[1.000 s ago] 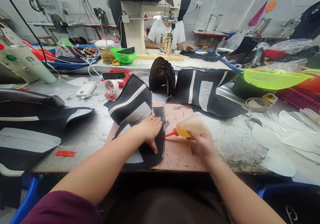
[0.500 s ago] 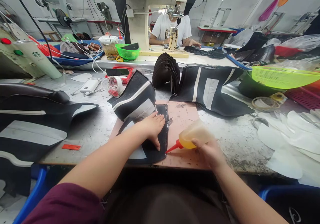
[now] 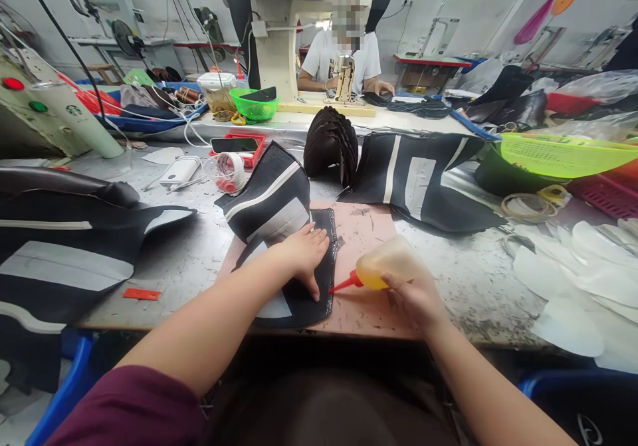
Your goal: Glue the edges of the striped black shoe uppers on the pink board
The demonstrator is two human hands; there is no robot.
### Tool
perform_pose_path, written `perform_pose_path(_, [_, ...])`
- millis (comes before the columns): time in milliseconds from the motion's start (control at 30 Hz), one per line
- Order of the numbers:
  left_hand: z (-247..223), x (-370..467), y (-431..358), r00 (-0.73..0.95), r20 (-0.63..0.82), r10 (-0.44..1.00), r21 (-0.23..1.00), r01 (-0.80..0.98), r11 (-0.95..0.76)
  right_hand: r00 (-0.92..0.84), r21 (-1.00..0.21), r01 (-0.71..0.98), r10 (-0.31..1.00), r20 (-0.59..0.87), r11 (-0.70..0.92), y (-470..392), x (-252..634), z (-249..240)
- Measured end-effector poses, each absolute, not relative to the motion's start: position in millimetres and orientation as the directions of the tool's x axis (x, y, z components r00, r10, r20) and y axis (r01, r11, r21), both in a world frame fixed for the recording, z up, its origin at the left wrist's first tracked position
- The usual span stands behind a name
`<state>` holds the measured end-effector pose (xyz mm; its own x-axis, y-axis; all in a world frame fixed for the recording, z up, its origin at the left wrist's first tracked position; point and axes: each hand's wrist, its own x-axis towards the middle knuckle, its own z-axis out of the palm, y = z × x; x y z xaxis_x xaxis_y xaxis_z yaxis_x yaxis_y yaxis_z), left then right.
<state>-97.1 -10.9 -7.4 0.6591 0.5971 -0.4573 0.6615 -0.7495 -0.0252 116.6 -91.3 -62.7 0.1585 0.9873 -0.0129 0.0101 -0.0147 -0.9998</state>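
On the pink board, centre near: a flat black sheet piece with pale patches (image 3: 299, 310) lies on the thin pink board (image 3: 363, 230), its right edge shiny and wet-looking.
Left hand: I have my left hand (image 3: 305, 254) spread flat on the black piece, pressing, with nothing clasped.
Right hand: my right hand (image 3: 416, 300) is wrapped round a translucent squeeze bottle with yellow liquid (image 3: 389, 263), tilted so its slim red nozzle (image 3: 346, 282) points left, its tip at that edge.
Bottle handling: I judge it light, soft-walled and easily over-squeezed; the body is the place to hold, since the nozzle looks narrow and bendable. Any wetness would make it slippery.
Black piece handling: light and floppy, I'd say, yet stiff enough to lie flat; best steadied from the dry middle, fingers off the shiny rim, which may be tacky.
Far side: a curved dark brown stack (image 3: 326, 143) stands beside a black panel with white strips (image 3: 399, 167).
Change: against 0.5 s ago, the nozzle tip has moved slightly farther along the edge, away from the near corner, and the bottle has risen with it. My left hand and the black piece look unmoved.
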Motion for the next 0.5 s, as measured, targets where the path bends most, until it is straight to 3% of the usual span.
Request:
perform_pose_path(167, [-11, -100, -9, 0.679, -0.415, 0.605, 0.005, 0.667, -0.745, 0.327, -0.997, 0.055, 0.943, 0.062, 0.046, -72, 116, -53])
perform_pose_path(367, [-11, -101, -10, 0.691, -0.407, 0.598, 0.008, 0.657, -0.753, 0.126, -0.999, -0.046, 0.992, -0.017, -0.011, -86, 117, -59])
perform_pose_path(500, [-8, -100, -11, 0.666, -0.446, 0.597, -0.036, 0.654, -0.756, 0.135, -0.999, -0.049, 0.991, -0.018, -0.011, -82, 117, -59])
